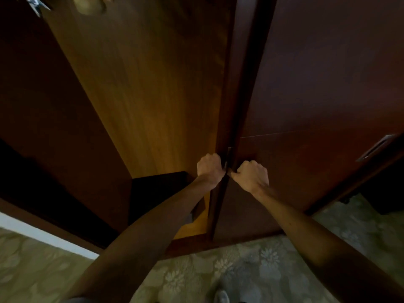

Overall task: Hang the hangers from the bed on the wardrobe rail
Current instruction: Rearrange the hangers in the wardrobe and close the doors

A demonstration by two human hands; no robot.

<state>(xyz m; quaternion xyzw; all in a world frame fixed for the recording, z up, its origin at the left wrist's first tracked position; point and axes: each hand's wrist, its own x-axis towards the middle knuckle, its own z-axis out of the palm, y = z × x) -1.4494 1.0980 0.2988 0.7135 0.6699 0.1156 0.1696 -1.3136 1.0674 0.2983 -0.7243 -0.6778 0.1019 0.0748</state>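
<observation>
I stand close to a dark wooden wardrobe (317, 84). My left hand (209, 169) and my right hand (251, 176) are side by side at its vertical seam. Each has its fingers curled round a door edge (228, 127), one on either side of the dark gap. Left of the seam an orange-lit wooden panel (153, 95) shows, with a dark boxy unit (159, 189) at its foot. No hanger, bed or rail is plainly in view. A small metallic thing (36, 5) and a pale blurred shape (87, 5) sit at the top left edge.
A further wardrobe door with a recessed handle (375, 147) stands at the right. A dark panel (43, 106) fills the left side. Floral patterned carpet (262, 259) covers the floor, with a white strip (43, 235) at the left. My light shoe (221, 296) shows at the bottom.
</observation>
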